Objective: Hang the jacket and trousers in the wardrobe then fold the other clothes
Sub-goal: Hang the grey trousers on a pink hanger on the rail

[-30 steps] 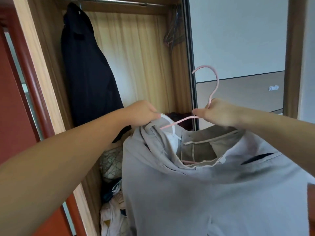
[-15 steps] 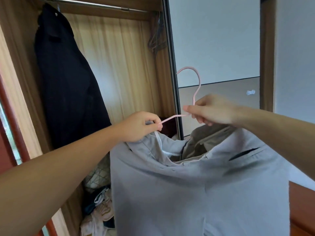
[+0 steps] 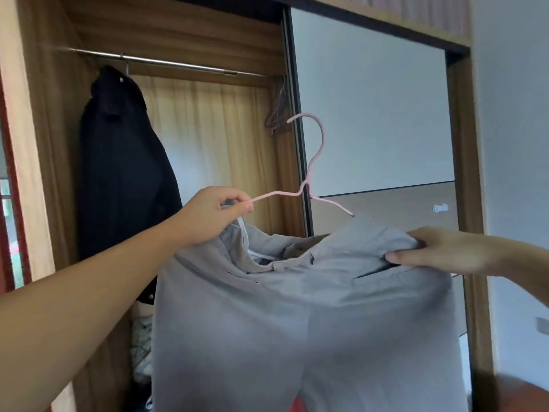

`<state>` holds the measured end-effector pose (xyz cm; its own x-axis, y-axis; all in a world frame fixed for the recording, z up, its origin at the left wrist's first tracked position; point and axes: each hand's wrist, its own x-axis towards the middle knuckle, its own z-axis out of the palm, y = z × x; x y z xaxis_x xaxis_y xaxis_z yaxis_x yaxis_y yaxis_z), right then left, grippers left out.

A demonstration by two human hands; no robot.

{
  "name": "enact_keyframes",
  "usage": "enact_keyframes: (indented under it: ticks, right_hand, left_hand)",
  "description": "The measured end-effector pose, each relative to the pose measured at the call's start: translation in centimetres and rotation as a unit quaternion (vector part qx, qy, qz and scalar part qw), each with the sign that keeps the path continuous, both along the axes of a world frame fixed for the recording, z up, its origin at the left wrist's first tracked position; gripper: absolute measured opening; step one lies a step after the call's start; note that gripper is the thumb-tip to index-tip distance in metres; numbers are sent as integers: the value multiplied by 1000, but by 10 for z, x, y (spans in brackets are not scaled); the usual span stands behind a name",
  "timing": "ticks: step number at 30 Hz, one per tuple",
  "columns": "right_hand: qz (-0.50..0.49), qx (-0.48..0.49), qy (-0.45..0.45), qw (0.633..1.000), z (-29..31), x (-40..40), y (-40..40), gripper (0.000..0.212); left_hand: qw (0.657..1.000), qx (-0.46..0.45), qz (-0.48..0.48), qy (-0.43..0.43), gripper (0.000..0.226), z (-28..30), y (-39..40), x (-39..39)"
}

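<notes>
i'm holding the grey trousers (image 3: 297, 322) up in front of the open wardrobe (image 3: 178, 34), waistband at the top and the legs hanging straight down out of view. my left hand (image 3: 212, 217) has its grip clamped on the left end of the waistband, thumb and forefinger pinching the cloth together with the left arm of the pink hanger (image 3: 309, 173). my right hand (image 3: 439, 252) has its grip closed on the right end of the waistband, thumb on the near side and fingers tucked behind the fabric. the hanger's right arm runs down into the waistband, and its hook stands up free, just in front of the edge of the sliding door (image 3: 371, 114) (not on anything yet). inside, the dark jacket (image 3: 118, 173) hangs from the metal rail (image 3: 178, 62) at the left, with a pale curtain (image 3: 219, 138) behind it.
</notes>
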<state>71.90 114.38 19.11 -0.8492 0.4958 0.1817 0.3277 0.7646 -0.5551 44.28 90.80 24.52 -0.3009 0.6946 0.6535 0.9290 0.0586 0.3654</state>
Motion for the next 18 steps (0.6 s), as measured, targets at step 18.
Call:
enact_keyframes:
  ticks: [18]
  right_hand:
    - [-25, -96, 300, 949, 125, -140, -124, 30]
  left_hand:
    - [968, 197, -8, -153, 27, 43, 12, -20]
